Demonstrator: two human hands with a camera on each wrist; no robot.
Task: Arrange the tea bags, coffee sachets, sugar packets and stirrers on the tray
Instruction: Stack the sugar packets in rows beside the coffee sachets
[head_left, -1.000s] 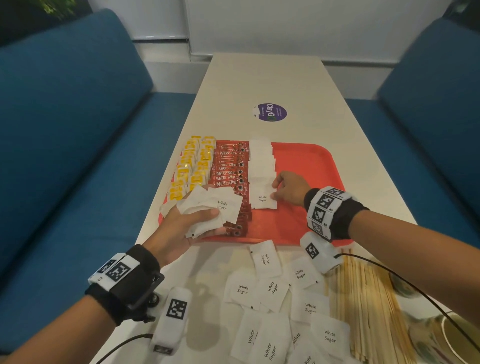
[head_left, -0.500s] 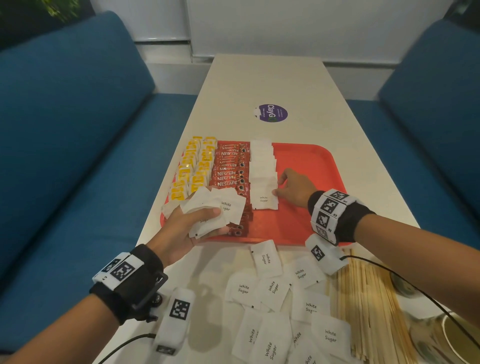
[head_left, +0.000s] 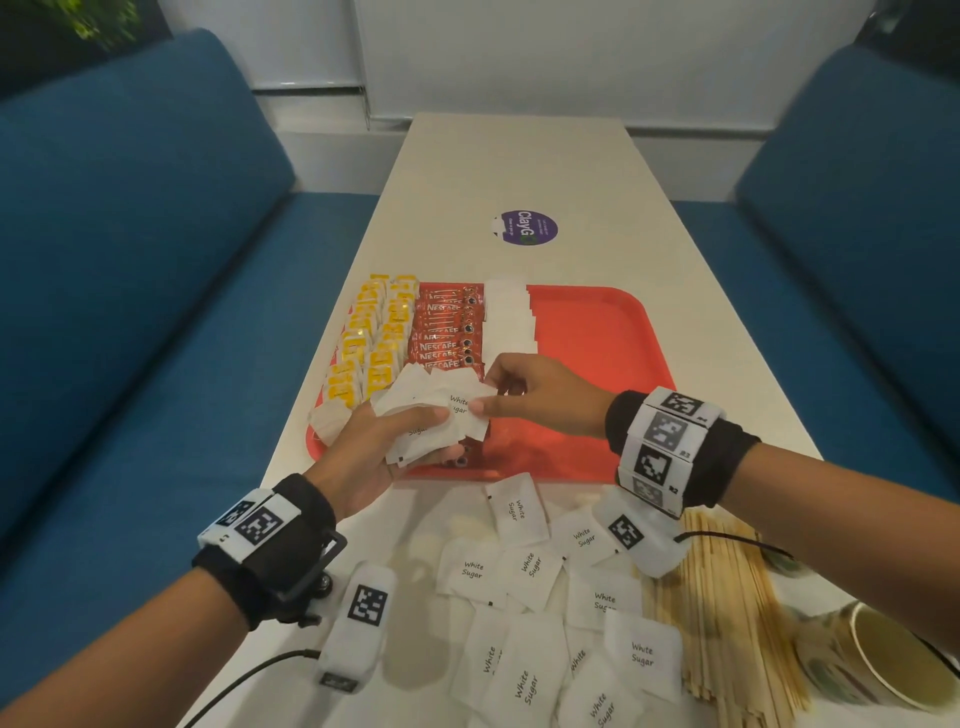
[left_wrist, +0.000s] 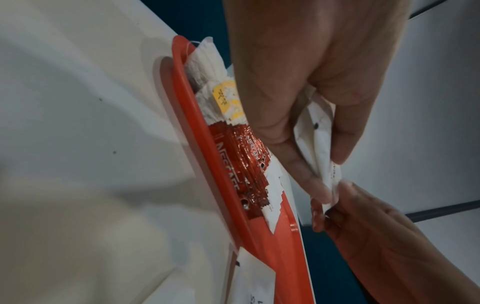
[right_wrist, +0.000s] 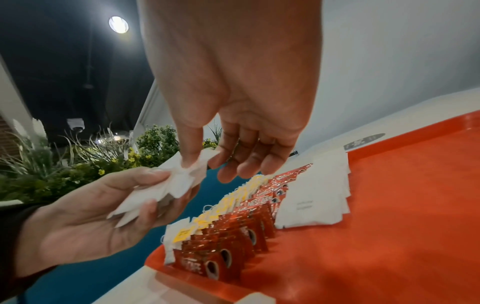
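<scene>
A red tray holds rows of yellow-tagged tea bags, red coffee sachets and white sugar packets. My left hand hovers over the tray's near left corner and grips a bunch of sugar packets. My right hand pinches the edge of one packet in that bunch between thumb and forefinger. Loose sugar packets lie on the table in front of the tray. Beside them, to the right, is a pile of wooden stirrers.
A paper cup stands at the near right by the stirrers. A purple round sticker is on the table beyond the tray. Blue sofas flank the narrow table. The tray's right half is bare.
My right hand has left the sugar row on the tray and moved left to the bunch in my left hand, where it now pinches a packet. The left hand has risen slightly.
</scene>
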